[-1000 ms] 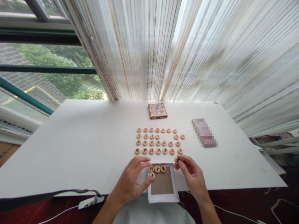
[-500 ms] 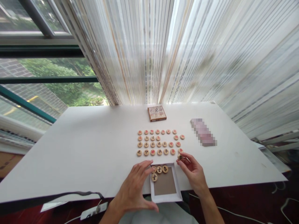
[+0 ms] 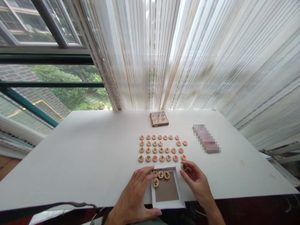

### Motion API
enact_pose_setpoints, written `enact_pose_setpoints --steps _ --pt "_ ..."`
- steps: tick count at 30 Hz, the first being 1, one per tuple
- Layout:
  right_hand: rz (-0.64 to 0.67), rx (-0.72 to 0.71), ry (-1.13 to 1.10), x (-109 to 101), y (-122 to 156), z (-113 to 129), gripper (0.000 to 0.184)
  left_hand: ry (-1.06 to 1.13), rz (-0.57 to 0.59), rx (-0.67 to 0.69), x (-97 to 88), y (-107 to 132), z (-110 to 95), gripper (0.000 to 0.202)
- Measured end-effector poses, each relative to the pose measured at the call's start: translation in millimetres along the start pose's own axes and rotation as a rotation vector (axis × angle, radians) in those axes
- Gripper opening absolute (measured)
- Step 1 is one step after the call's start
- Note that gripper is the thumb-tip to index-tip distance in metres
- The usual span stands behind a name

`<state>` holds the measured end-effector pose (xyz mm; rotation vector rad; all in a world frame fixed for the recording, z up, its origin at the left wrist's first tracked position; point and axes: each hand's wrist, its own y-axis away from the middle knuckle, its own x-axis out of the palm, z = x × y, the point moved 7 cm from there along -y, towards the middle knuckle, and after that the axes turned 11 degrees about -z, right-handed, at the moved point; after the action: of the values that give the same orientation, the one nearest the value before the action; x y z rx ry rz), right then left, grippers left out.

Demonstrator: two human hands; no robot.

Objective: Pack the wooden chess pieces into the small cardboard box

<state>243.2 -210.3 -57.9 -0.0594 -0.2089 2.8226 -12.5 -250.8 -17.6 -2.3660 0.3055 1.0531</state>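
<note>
My right hand [image 3: 195,179] is closed in a pinch on a round wooden Chinese chess piece [image 3: 183,166] with a dark character, held just off the box's upper right corner. A shallow white box [image 3: 181,191] with a brown bottom lies at the table's front edge. Inside, several black-marked pieces, one of them a chess piece [image 3: 155,182], sit in its upper left part. My left hand [image 3: 138,190] spans the box's left side, fingers at the top left corner and thumb at the near edge. Its fingertips partly cover the corner piece.
Beyond the box, several rows of red- and black-marked chess pieces [image 3: 155,150] lie face up on the white table [image 3: 82,162]. A printed flat box [image 3: 159,119] is farther back. A pixelated pinkish item [image 3: 206,139] lies to the right. Dark cable [image 3: 67,204] runs along the front left edge.
The whole view has tilted slightly, so things sit lower in it. My right hand has drawn its piece slightly nearer, away from the front row. My left hand stays at the box.
</note>
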Motion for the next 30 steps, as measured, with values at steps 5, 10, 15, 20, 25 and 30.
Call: enact_pose_setpoints --steps 5,10,15,20,25,30 --pt "-0.021 -0.039 0.039 -1 0 1 0.031 0.004 0.011 -0.010 0.1 1 -1 0.090" --pt "-0.010 -0.036 0.061 1 1 4 0.030 0.008 0.003 -0.025 -1.0 2 2 0.083" --pt "0.022 -0.071 0.069 2 2 3 0.027 0.063 -0.059 -0.048 -7.7 3 8 0.062" --pt "0.055 -0.071 0.041 3 2 2 0.029 0.075 -0.174 -0.031 -15.9 -18 0 0.035" --pt "0.070 -0.057 0.006 5 3 2 0.028 0.017 -0.082 0.019 -1.2 -56 -20 0.043" --pt "0.050 -0.045 -0.007 5 5 3 0.028 -0.037 -0.030 0.013 14.0 -74 -24 0.043"
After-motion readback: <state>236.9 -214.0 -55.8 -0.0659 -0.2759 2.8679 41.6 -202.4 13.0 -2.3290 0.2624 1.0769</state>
